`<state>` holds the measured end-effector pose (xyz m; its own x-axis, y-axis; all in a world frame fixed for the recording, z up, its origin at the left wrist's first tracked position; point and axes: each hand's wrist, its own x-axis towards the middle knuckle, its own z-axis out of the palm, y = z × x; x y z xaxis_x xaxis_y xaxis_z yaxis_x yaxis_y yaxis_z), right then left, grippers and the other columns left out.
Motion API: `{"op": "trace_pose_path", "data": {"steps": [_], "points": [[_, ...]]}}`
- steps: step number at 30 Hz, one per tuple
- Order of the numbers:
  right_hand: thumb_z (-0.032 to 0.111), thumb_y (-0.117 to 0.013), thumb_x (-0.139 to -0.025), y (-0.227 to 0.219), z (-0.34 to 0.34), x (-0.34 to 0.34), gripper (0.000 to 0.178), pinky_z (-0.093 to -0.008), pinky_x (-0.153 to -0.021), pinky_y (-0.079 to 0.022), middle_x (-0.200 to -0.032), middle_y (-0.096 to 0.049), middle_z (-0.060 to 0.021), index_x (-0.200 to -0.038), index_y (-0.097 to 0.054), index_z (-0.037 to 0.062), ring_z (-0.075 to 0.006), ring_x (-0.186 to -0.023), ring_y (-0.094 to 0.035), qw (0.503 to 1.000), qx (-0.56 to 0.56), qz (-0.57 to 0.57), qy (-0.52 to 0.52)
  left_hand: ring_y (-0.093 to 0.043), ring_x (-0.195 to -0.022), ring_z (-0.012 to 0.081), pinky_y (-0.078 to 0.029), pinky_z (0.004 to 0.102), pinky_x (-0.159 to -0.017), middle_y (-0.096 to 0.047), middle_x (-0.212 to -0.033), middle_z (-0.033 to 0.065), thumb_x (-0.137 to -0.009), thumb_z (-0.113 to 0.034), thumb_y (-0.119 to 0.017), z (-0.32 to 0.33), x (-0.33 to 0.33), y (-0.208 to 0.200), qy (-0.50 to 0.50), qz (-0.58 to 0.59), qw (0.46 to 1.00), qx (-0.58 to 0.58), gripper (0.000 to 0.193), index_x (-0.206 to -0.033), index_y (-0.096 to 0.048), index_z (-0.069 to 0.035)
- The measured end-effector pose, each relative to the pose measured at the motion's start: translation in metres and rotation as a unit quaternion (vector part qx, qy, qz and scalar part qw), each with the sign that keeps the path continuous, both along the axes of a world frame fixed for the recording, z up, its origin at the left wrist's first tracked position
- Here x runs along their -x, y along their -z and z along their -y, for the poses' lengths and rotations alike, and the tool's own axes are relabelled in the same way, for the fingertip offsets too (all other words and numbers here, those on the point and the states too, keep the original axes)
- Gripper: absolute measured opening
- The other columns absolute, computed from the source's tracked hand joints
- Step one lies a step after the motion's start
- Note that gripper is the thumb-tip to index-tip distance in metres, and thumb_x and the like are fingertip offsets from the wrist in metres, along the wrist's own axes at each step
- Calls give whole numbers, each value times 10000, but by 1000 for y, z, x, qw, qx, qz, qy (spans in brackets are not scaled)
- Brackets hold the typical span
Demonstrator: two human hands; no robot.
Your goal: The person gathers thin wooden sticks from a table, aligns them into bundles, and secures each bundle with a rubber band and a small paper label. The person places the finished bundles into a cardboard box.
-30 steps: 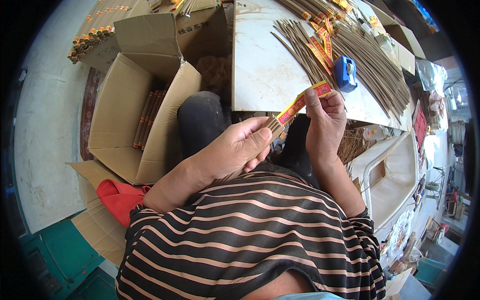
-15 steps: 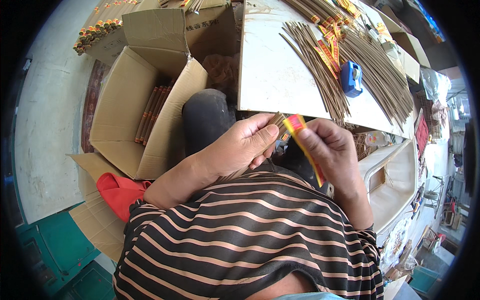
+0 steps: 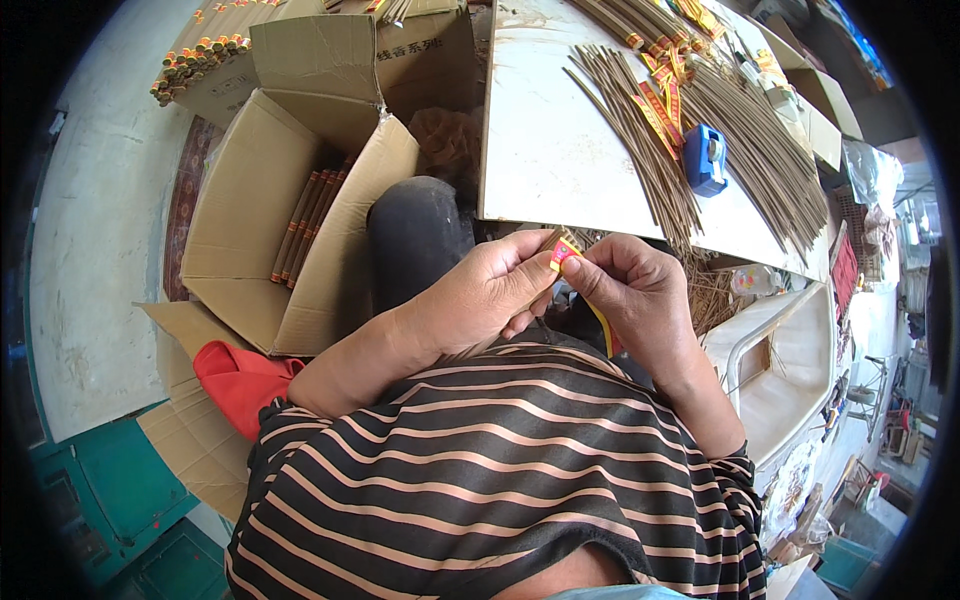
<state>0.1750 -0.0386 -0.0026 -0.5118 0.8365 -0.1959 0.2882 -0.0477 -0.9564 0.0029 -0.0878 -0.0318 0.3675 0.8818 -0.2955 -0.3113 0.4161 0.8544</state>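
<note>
The white board [image 3: 560,150] fills the top of the view, and many loose brown incense sticks [image 3: 720,130] lie on it in a fan, with their long axis running from upper left to lower right. To the left stands an open cardboard box [image 3: 260,220] with finished bundles inside. A small blue tape dispenser [image 3: 705,158] rests among the sticks.

Below the edge of the board, both hands meet in front of the person's chest. The left hand [image 3: 485,295] is closed around a thin bundle of sticks [image 3: 548,243]; only its tip shows above the fingers, pointing up and a little right, towards the board. The right hand [image 3: 635,290] pinches a red and yellow paper strip [image 3: 565,252] between thumb and forefinger, pressed on the tip of the bundle. The rest of the strip hangs down behind the right palm. So the bundle lies just left of the right fingertips, touching them, and the left hand carries it.
</note>
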Motion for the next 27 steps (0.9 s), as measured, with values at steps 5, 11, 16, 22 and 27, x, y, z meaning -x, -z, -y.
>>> {"op": "trace_pose_path", "data": {"steps": [5, 11, 16, 22, 27], "points": [[208, -636, -859, 2, 1, 1, 220, -168, -494, -385, -645, -559, 19, -786, -609, 2, -30, -563, -467, 1000, 4, -11, 5, -423, -581, 49, -369, 153, -502, -496, -750, 18, -977, -294, -380, 0, 0, 2, -2, -2, 1000, 1, 337, -1151, -454, -14], [163, -637, -852, 0, -2, 1, 190, -182, -466, -359, -615, -528, 27, -786, -625, -15, -26, -549, -424, 999, 49, 3, 7, -433, -582, 51, -375, 158, -515, -508, -759, 23, -967, -412, -339, 2, 0, 4, -1, 14, 1000, -11, 447, -1149, -456, -21], [164, -641, -848, 3, -1, 0, 196, -180, -471, -358, -621, -530, 30, -769, -622, -15, -26, -556, -421, 998, 66, -21, 13, -435, -559, 50, -371, 154, -504, -513, -739, 18, -952, -490, -298, 1, 4, 10, 18, 56, 998, -37, 525, -1125, -462, -22], [155, -637, -852, 6, 0, 0, 189, -177, -493, -363, -638, -530, 35, -767, -619, -12, -26, -574, -423, 998, 55, -42, 9, -426, -538, 44, -362, 148, -479, -508, -727, 21, -978, -418, -280, 1, 0, 7, 16, -5, 999, -48, 471, -1135, -461, -12], [140, -637, -852, 7, -1, -3, 171, -174, -510, -371, -651, -531, 39, -767, -617, -7, -26, -588, -427, 996, 62, -57, 4, -427, -545, 43, -364, 152, -478, -508, -733, 24, -981, -395, -294, 0, -1, 8, 9, 17, 1000, -21, 459, -1171, -452, -8]]}}
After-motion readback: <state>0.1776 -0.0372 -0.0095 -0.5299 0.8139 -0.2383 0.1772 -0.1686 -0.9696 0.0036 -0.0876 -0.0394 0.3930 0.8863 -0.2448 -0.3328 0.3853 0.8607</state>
